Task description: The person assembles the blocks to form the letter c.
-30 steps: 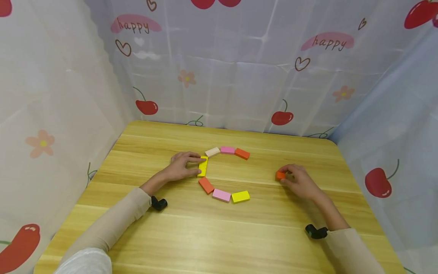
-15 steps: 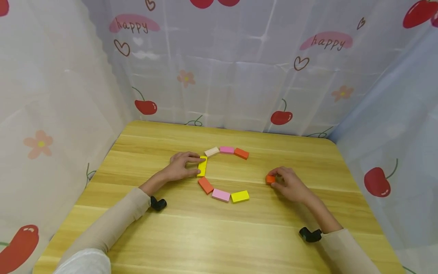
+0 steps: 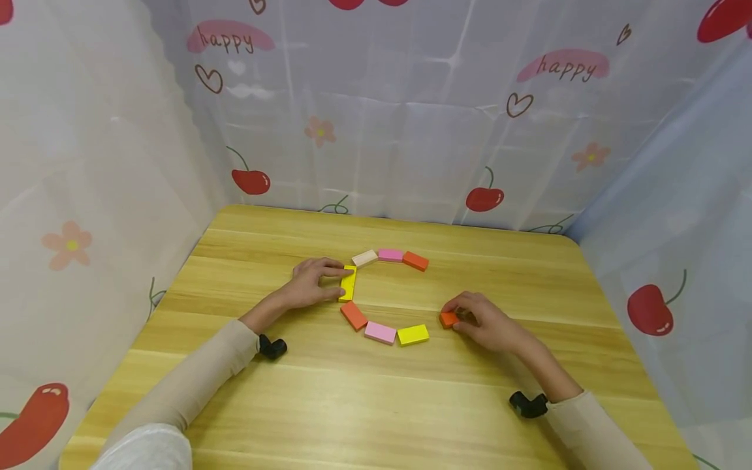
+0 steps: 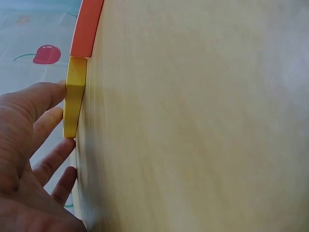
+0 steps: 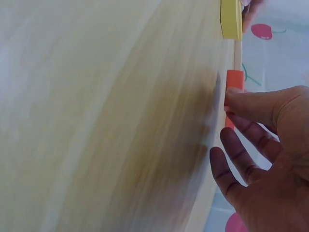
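My left hand [image 3: 311,283] rests its thumb and index fingertip on a yellow block [image 3: 349,283] lying flat on the wooden table; the other fingers are fairly straight. In the right half of the head view, my right hand [image 3: 487,322] pinches an orange block [image 3: 449,319] between thumb and fingers, low at the table surface. The right wrist view shows the thumb across this orange block [image 5: 235,77], hiding part of it. Just left of it lies another yellow block [image 3: 413,335], a gap between them. A pink block [image 3: 380,333] and an orange-red block [image 3: 354,316] continue the curve.
Along the far side of the curve lie a pale wooden block [image 3: 365,258], a pink block [image 3: 390,255] and a red-orange block [image 3: 416,261]. The curve opens to the right. A patterned curtain [image 3: 399,143] surrounds the table [image 3: 364,405].
My right hand has slid left and slightly nearer with the orange block, turning it a little, toward the near yellow block. The left hand stays on its yellow block.
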`<state>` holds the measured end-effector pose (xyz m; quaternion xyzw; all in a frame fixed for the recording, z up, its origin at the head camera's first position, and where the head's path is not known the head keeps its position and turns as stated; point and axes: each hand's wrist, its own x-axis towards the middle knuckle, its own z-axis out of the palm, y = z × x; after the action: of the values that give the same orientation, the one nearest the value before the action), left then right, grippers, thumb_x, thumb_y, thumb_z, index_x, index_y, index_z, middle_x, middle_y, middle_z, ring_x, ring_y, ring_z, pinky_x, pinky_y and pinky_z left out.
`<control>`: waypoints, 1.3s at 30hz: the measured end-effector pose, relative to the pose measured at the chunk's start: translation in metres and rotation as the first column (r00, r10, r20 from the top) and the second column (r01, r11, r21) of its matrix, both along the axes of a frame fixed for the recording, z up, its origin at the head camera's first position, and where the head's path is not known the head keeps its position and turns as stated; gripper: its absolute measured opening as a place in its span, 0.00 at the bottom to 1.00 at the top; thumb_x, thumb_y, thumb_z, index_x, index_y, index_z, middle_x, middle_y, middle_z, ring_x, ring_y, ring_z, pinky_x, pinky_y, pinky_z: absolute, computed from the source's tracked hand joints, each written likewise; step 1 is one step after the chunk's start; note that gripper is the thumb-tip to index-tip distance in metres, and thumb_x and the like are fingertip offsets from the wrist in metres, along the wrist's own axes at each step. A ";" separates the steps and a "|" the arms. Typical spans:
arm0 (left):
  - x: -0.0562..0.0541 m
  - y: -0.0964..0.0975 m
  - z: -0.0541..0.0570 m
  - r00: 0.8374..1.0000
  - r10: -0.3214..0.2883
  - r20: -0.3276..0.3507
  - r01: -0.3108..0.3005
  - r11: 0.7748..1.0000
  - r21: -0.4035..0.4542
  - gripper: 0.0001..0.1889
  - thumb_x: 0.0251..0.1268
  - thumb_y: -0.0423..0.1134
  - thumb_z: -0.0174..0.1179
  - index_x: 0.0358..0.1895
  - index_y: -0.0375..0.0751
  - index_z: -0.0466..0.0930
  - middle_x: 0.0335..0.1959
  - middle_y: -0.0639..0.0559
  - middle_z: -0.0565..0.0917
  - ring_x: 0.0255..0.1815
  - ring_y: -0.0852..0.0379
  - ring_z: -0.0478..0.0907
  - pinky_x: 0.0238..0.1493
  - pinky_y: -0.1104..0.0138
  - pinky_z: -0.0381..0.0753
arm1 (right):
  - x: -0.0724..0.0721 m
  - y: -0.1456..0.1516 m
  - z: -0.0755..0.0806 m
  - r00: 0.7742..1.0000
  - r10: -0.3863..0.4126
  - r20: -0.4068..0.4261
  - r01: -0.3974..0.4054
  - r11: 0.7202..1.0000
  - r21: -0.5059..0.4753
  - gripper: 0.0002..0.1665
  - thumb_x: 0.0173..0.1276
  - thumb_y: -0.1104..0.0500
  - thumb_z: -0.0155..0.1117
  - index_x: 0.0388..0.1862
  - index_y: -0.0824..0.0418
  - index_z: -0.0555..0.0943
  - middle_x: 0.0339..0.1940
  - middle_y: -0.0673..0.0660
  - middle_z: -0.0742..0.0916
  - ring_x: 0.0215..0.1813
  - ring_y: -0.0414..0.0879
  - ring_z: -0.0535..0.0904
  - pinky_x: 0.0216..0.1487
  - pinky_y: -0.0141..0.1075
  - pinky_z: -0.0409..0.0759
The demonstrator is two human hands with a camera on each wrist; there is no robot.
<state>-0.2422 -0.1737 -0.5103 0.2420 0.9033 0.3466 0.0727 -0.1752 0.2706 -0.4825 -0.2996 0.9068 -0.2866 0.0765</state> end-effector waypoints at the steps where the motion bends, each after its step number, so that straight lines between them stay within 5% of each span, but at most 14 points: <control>1: 0.000 0.000 0.000 1.000 0.000 0.001 0.000 1.000 0.000 0.27 0.73 0.51 0.70 0.73 0.56 0.82 0.78 0.45 0.76 0.82 0.33 0.61 0.78 0.31 0.45 | 0.001 -0.001 0.001 1.000 0.013 0.005 -0.013 1.000 0.003 0.18 0.75 0.66 0.70 0.62 0.56 0.85 0.58 0.52 0.88 0.58 0.49 0.79 0.60 0.45 0.81; 16: 0.000 0.000 0.000 1.000 0.004 0.000 -0.004 1.000 -0.005 0.27 0.73 0.51 0.70 0.74 0.57 0.82 0.78 0.45 0.76 0.82 0.33 0.60 0.78 0.31 0.44 | 0.003 -0.016 0.004 0.992 0.128 0.004 -0.128 0.990 0.056 0.21 0.75 0.68 0.68 0.62 0.52 0.86 0.61 0.49 0.88 0.62 0.49 0.80 0.65 0.48 0.79; 39: 0.000 0.000 -0.002 1.000 0.009 0.010 -0.009 1.000 -0.002 0.27 0.73 0.51 0.70 0.74 0.58 0.82 0.78 0.48 0.76 0.83 0.35 0.59 0.80 0.32 0.43 | -0.002 -0.028 0.000 0.994 0.107 0.001 -0.107 0.993 0.040 0.22 0.76 0.70 0.67 0.63 0.51 0.87 0.59 0.49 0.88 0.60 0.47 0.80 0.64 0.47 0.80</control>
<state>-0.2426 -0.1737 -0.5119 0.2360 0.9044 0.3473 0.0759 -0.1767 0.2427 -0.4824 -0.3462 0.8950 -0.2638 0.0974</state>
